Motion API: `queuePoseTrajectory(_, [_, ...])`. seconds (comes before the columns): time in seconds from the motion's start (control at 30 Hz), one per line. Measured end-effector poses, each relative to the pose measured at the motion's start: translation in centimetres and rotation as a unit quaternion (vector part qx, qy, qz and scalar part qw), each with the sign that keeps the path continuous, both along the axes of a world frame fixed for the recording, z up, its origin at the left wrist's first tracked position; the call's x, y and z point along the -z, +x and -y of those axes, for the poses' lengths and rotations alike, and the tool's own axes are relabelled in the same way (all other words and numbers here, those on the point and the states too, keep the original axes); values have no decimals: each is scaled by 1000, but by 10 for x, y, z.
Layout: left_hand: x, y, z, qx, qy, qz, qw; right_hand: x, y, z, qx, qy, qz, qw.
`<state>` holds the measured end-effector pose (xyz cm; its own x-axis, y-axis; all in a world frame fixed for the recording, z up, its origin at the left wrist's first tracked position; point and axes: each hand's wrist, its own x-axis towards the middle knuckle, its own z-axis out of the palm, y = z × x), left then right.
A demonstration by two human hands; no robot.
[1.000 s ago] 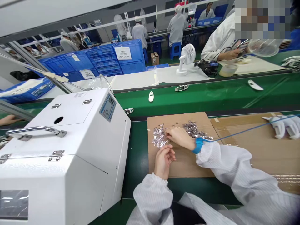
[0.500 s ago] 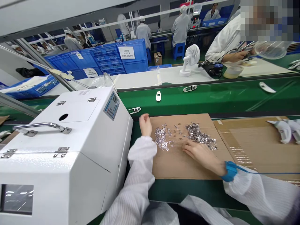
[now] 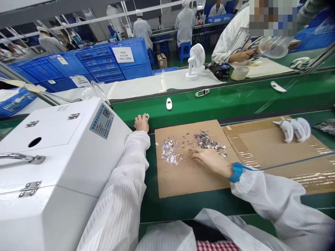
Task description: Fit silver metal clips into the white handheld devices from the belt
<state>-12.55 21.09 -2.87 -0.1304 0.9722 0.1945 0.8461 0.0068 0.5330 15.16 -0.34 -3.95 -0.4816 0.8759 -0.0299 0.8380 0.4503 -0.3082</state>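
My left hand [image 3: 141, 123] is at the near edge of the green conveyor, its fingers closed around a small white plastic housing [image 3: 147, 116], of which only the end shows. My right hand [image 3: 209, 160] rests on the cardboard sheet [image 3: 180, 184], fingers bent together at the near edge of a dark heap of small metal pieces [image 3: 206, 141]. Whatever its fingertips hold is hidden. A flatter, shinier spread of small metal pieces [image 3: 169, 152] lies to the left of it. A blue wrist strap [image 3: 236, 172] circles my right wrist, its cord running off to the right.
A white machine [image 3: 78, 153] fills the left side. Other white housings [image 3: 169, 103] lie spaced along the green conveyor [image 3: 183, 101]. Several white curved shells [image 3: 295, 129] sit on a second cardboard sheet [image 3: 264, 153] at right. Across the belt, a co-worker [image 3: 232, 38] works beside a white fan [image 3: 196, 57].
My left hand has reached forward to the conveyor and closed on the white housing there. My right hand stays by the dark metal heap. The camera view has turned to the right.
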Motion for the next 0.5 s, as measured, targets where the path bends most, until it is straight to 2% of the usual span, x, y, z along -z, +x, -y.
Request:
queuePoseTrajectory(0.07, [-15,11,1,-49,38,165,984,1,-1,-2,11,9,-8,1000])
queuePoseTrajectory(0.1, [-23,18,5,-75,41,296,951,0,-1,-3,20,15,-16,1000])
queuePoseTrajectory(0.13, [-31,26,14,-98,21,438,893,-4,0,-4,31,22,-22,999])
queuePoseTrajectory(0.17, [-38,33,26,-99,-26,562,821,-10,0,-4,48,32,-35,998])
queuePoseTrajectory(0.2, [-44,42,41,-67,-93,658,745,-17,0,-5,69,49,-60,995])
queuePoseTrajectory(0.27, [-51,59,80,11,-205,765,610,-37,-2,-5,116,98,-141,978])
queuePoseTrajectory(0.3, [-53,68,101,30,-256,787,561,-47,-5,-4,134,129,-190,964])
queuePoseTrajectory(0.37, [-55,87,140,18,-313,804,506,-63,-13,-3,141,190,-264,935])
queuePoseTrajectory(0.43, [-56,102,169,-9,-319,818,478,-70,-22,-2,115,235,-289,921])
queuePoseTrajectory(0.5, [-60,114,189,-32,-301,832,464,-69,-29,-1,85,258,-291,917])
